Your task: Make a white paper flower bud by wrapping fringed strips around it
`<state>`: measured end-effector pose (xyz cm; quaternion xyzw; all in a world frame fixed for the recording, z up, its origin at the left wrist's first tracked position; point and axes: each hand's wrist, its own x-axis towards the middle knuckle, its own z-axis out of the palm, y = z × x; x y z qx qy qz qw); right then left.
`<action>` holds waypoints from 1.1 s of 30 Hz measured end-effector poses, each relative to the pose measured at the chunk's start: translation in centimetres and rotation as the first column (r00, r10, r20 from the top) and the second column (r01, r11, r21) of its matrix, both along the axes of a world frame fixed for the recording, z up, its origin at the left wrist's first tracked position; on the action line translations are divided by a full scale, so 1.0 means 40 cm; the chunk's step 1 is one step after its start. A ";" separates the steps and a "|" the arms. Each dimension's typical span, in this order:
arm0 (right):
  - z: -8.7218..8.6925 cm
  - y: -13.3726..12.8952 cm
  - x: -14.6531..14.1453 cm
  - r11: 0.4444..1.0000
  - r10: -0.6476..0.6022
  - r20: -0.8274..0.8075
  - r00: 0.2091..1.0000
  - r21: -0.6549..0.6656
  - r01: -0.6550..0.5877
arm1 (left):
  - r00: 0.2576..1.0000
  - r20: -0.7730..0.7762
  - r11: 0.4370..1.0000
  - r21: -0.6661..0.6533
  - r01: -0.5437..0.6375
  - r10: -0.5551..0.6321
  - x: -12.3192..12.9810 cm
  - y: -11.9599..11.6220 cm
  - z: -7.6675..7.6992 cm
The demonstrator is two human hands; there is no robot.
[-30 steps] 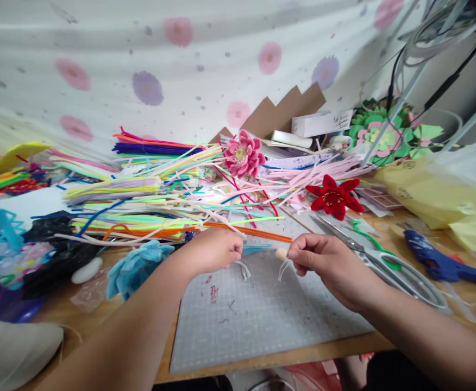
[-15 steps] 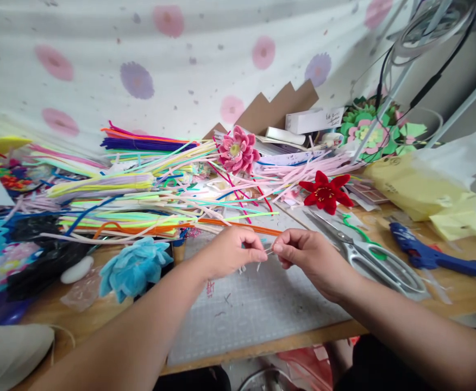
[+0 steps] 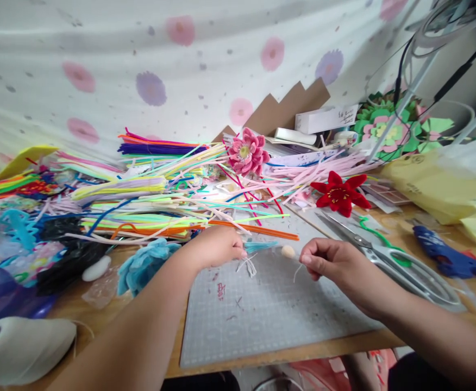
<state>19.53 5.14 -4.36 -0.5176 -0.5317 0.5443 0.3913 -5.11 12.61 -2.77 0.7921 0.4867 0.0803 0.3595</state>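
My left hand (image 3: 221, 247) is closed above the grey cutting mat (image 3: 238, 336), its fingertips over a few short white threads (image 3: 249, 265); what it pinches is too small to make out. To the right, my right hand (image 3: 323, 258) pinches a thin white thread (image 3: 297, 273) that hangs down. Between the hands lie a small beige ball (image 3: 288, 251) and light blue strips (image 3: 262, 246). A light blue fluffy flower (image 3: 144, 263) sits left of the mat, beside my left forearm.
Large scissors (image 3: 409, 269) and a blue glue gun (image 3: 445, 252) lie at right. Bundled pipe cleaners (image 3: 124, 187), a pink flower (image 3: 246, 152) and a red flower (image 3: 339, 194) line the back. A white thread cone (image 3: 26, 347) is front left.
My hands have moved apart, and the beige ball and blue strips now show between them. The view has shifted, so the table items appear farther right.
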 end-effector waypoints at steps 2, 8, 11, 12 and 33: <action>-0.002 -0.002 0.004 1.000 0.005 0.005 1.000 -0.001 -0.005 | 1.000 -0.012 1.000 0.015 0.017 -0.017 0.000 -0.002 0.015; 0.010 -0.011 0.003 0.999 0.028 -0.022 0.999 0.047 -0.027 | 0.986 0.165 0.994 0.101 -0.040 0.023 0.082 -0.067 0.030; 0.019 -0.019 -0.008 0.994 0.041 -0.039 0.998 0.105 -0.036 | 0.859 0.508 0.987 -0.159 0.017 0.067 0.140 -0.119 0.003; 0.021 -0.021 -0.012 0.991 0.042 -0.045 0.998 0.125 -0.037 | 0.816 0.574 0.973 -0.221 0.066 0.075 0.152 -0.130 -0.008; 0.015 0.004 -0.019 0.943 -0.003 0.137 0.991 0.329 -0.043 | 0.815 0.556 0.951 -0.308 0.024 0.160 0.153 -0.122 -0.023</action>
